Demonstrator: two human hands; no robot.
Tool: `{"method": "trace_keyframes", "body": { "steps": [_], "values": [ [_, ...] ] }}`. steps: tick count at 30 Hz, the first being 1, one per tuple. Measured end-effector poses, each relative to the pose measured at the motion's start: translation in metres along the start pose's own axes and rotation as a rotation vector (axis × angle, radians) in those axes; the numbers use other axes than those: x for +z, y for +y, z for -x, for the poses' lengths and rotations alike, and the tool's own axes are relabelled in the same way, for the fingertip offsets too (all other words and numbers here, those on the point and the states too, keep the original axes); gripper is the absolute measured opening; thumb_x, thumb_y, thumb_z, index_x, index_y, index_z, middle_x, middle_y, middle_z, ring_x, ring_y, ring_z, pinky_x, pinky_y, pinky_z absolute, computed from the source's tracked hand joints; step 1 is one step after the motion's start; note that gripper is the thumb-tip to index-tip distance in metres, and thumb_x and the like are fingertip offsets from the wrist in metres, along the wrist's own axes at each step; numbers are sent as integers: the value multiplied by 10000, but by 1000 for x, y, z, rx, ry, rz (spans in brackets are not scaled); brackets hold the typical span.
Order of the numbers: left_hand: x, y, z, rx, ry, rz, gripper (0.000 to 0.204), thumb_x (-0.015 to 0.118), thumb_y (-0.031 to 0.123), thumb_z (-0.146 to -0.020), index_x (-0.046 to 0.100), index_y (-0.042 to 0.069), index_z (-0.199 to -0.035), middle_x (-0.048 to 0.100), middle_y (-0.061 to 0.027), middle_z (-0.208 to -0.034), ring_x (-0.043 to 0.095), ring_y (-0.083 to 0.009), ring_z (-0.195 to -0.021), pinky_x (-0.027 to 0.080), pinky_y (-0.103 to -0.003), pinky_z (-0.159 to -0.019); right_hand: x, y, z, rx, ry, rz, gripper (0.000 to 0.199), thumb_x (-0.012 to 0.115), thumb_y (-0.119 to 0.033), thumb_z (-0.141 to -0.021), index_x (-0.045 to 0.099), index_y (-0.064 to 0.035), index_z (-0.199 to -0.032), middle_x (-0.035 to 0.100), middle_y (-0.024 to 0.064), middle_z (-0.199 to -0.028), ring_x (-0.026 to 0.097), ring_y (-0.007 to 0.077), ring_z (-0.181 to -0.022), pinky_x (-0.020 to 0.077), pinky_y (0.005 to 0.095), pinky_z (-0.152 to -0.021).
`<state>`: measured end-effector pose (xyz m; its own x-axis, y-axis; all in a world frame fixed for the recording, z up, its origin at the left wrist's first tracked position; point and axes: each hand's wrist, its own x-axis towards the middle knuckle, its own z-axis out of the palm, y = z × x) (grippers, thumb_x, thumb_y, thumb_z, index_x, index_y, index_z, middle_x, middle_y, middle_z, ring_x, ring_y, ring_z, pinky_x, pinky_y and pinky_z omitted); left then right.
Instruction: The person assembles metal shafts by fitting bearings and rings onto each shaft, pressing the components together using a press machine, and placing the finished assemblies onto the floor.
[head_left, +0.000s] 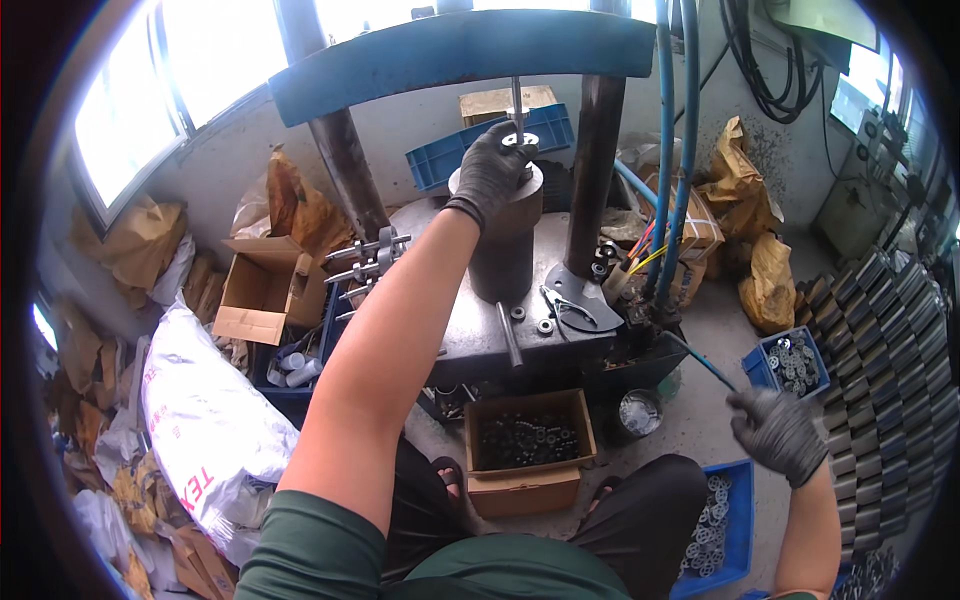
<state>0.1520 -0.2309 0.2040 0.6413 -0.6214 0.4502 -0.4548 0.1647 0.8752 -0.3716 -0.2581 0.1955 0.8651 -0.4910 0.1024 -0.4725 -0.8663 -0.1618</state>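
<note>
My left hand (486, 172), in a dark grey glove, is closed around a small silver spoked metal part (520, 141) on top of a thick steel cylinder (505, 240). A thin press rod (517, 100) comes down onto that part from above. My fingers hide some of its edge. At the right, my gloved right hand (780, 435) is closed on the end of a blue lever (705, 362) that slants from the press; the hand is slightly blurred. Pliers (568, 306) and two small rings (545, 326) lie on the press table (460, 335), near a short metal rod (508, 335).
The blue press beam (460, 62) spans two dark posts. A cardboard box (525, 490) of dark parts stands between my feet. Blue bins (738, 570) of spoked metal parts are at the right, beside stacked metal pieces (880, 400). A white sack (205, 420) lies left.
</note>
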Motion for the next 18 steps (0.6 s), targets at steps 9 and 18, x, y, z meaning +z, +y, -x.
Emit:
{"method": "trace_keyframes", "body": {
  "steps": [9,18],
  "values": [
    [3,-8,-6,124,32,-126,414,806,280,-934,678,13,-1223,778,-108,-981,721,-136,-802,589,-301,-737,-51,41,-149,-91,833,-50,247,665,-122,-961,712,-2,-1172,740,205,-1010,743,328,-883,587,412,-805],
    [-9,6,6,60,96,-174,419,849,285,-891,705,31,-1190,760,-86,-990,704,-135,-851,577,-295,-804,-16,15,-39,86,-46,-41,355,646,-200,-904,695,-55,-1224,718,225,-1112,713,375,-1024,577,457,-902]
  ]
}}
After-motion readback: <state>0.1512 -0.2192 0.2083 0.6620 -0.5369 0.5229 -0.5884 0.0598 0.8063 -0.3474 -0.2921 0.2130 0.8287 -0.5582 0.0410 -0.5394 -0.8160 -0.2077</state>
